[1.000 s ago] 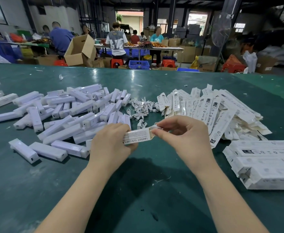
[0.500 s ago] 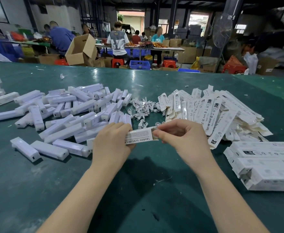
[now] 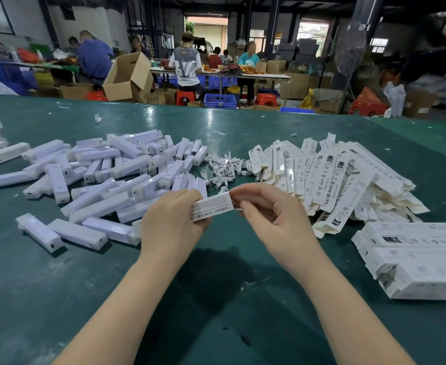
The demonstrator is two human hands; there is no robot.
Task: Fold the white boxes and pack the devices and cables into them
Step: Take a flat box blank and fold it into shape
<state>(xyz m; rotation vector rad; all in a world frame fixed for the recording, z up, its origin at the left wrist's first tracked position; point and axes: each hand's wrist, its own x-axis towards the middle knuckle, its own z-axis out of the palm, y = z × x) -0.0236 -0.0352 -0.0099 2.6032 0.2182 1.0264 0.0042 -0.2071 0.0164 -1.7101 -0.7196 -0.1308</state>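
I see my left hand [image 3: 175, 222] gripping one end of the long white cardboard box [image 3: 212, 208], held above the green table [image 3: 111, 299], while the thumb and fingertips of my right hand [image 3: 274, 219] pinch its other end; I judge that a hard squeeze there could crush the end flap or crease the thin card. On the box I read "SMART SENSOR", upside down and then cut off. The flat unfolded white boxes [image 3: 332, 180] beside show "RoHS", "CE" and "FC".

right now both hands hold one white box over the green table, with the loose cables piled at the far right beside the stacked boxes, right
Not quite. In the head view the left hand and right hand do hold the white box, but the cables lie mid-table, between the devices and the flat boxes.
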